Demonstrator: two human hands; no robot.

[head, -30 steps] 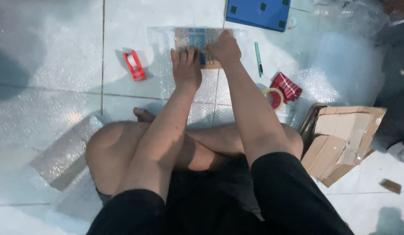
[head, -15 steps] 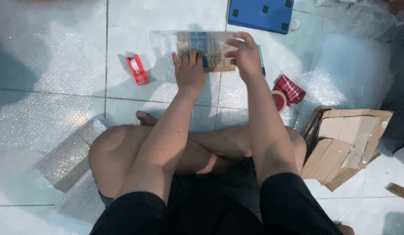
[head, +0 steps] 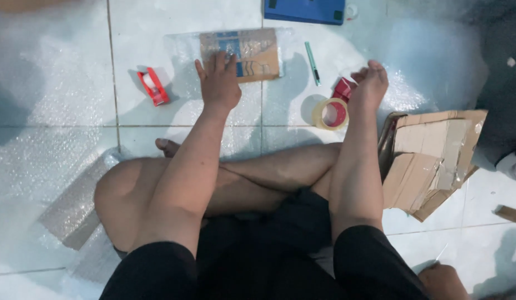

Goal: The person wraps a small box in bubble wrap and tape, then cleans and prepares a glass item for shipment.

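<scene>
My left hand (head: pixel 219 82) lies flat, fingers spread, on the near edge of a flat cardboard package (head: pixel 255 51) wrapped in clear bubble wrap, pressing it to the tiled floor. My right hand (head: pixel 370 82) is off the package, to the right. Its loosely curled fingers hang just beside the red handle of a tape dispenser (head: pixel 342 89) that carries a roll of tan tape (head: pixel 330 115). I see nothing held in that hand. I sit cross-legged behind both.
A small red tape dispenser (head: pixel 152 86) lies left of the package and a green pen (head: pixel 312 63) right of it. A blue flat object (head: pixel 305 10) is at the top. Torn cardboard (head: pixel 436 161) sits right, bubble wrap sheets (head: pixel 52 166) left. Another person's hand (head: pixel 444 280) shows bottom right.
My right hand has left the package and swung right and nearer, over to the red tape dispenser. My left hand stays pressed on the package.
</scene>
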